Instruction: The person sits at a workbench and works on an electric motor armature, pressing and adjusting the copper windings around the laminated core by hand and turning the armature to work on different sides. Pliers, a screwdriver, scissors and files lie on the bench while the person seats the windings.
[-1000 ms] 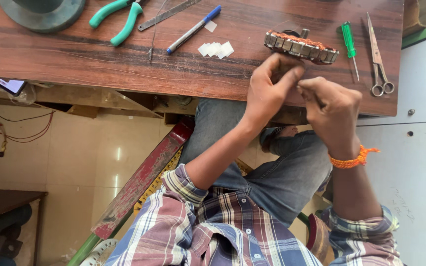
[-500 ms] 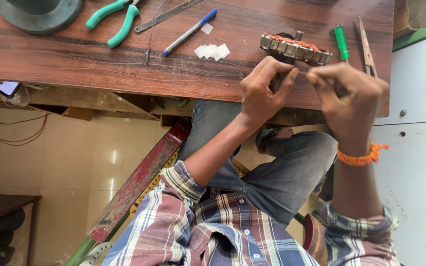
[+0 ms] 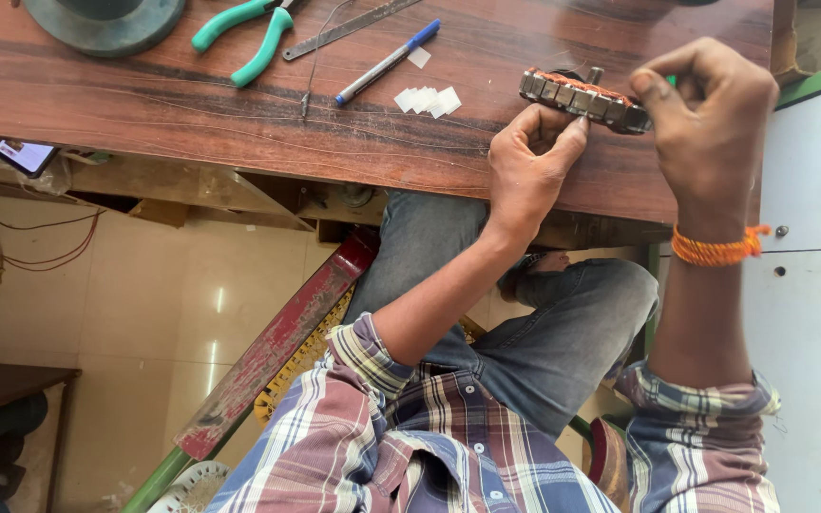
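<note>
Now the stator (image 3: 582, 98), a ring of metal laminations with copper windings, is held at the near edge of the wooden table (image 3: 144, 104). The left hand (image 3: 529, 166) is closed on its near rim, thumb and fingers pinching the side. The right hand (image 3: 710, 123) is curled at the ring's right end, fingertips pinched together against it; whether anything thin is gripped there cannot be told. Just left of the grip, small white paper pieces (image 3: 427, 99) are scattered, with a blue pen (image 3: 387, 63) beyond them. Farther left, green pliers (image 3: 249, 33) and a round dark dish (image 3: 106, 17) are seen; what lies in it cannot be told.
</note>
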